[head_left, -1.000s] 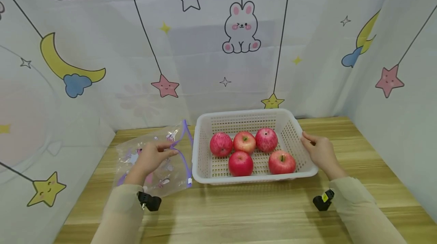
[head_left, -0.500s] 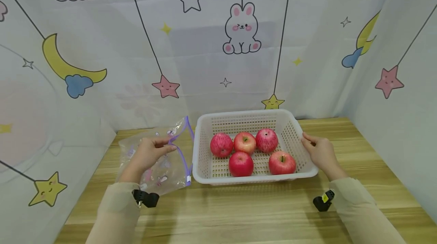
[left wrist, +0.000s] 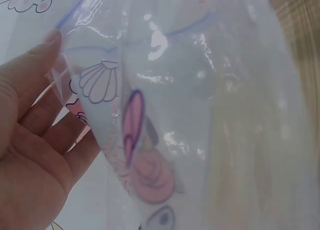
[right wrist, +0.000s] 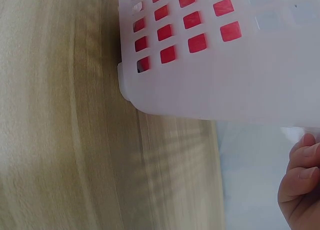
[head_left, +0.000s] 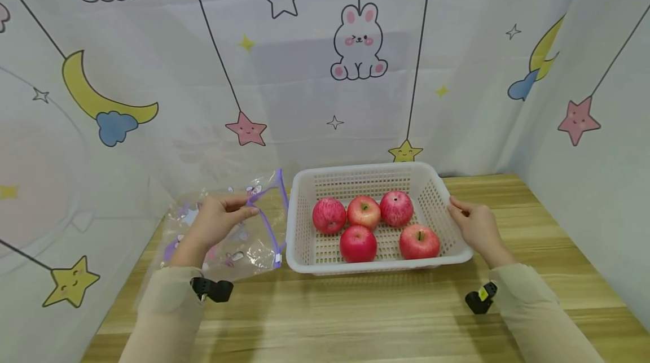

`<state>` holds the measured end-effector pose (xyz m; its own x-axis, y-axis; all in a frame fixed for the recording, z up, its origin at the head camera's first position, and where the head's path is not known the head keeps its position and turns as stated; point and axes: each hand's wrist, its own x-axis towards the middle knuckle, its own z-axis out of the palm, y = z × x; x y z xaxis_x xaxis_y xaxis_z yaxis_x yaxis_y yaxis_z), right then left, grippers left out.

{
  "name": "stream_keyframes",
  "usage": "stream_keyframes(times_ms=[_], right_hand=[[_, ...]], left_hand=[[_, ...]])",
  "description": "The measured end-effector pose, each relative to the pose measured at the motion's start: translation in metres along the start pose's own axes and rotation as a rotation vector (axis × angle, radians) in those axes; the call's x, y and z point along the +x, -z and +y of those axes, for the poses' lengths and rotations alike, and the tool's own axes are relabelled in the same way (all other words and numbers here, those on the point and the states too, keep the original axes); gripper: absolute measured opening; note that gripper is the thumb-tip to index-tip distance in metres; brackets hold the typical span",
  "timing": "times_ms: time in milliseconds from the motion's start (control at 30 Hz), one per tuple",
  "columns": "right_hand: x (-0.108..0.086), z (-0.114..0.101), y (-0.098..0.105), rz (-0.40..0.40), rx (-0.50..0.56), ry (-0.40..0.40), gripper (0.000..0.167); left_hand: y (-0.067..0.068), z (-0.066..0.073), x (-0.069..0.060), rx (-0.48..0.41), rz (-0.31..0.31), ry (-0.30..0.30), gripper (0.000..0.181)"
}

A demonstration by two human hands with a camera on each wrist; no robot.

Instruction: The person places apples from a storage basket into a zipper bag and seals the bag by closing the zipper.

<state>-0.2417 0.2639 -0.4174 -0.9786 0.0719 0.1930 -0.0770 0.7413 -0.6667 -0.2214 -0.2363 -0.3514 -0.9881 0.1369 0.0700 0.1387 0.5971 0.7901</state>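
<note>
My left hand [head_left: 215, 222] pinches the purple-edged mouth of a clear printed zip bag [head_left: 244, 247] between thumb and fingers, left of the basket. In the left wrist view the thumb and fingers of that hand [left wrist: 45, 120] hold the edge of the bag [left wrist: 175, 110]. A white basket [head_left: 376, 266] stands on the table with several red apples [head_left: 358, 243] in it. My right hand [head_left: 476, 230] grips the basket's right rim; in the right wrist view its curled fingers [right wrist: 302, 182] are at the edge of the basket [right wrist: 210, 90].
The wooden table [head_left: 350, 318] extends in front of the basket and along its right side. A white printed curtain [head_left: 304, 81] hangs close behind the basket and at both sides.
My left hand has moved left and a little away from me, drawing the bag's mouth with it; the bag has lifted and shifted. The right hand and basket have stayed in place.
</note>
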Motion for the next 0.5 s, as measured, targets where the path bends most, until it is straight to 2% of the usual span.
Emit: stream_keyframes(times_ms=[300, 500], right_hand=[[0.0, 0.0, 0.0, 0.0, 0.007, -0.001, 0.039], [0.0, 0.002, -0.001, -0.003, 0.012, 0.002, 0.039]], left_hand=[[0.007, 0.009, -0.002, 0.037, 0.025, 0.018, 0.046], [0.009, 0.014, -0.003, 0.089, 0.043, 0.005, 0.048]])
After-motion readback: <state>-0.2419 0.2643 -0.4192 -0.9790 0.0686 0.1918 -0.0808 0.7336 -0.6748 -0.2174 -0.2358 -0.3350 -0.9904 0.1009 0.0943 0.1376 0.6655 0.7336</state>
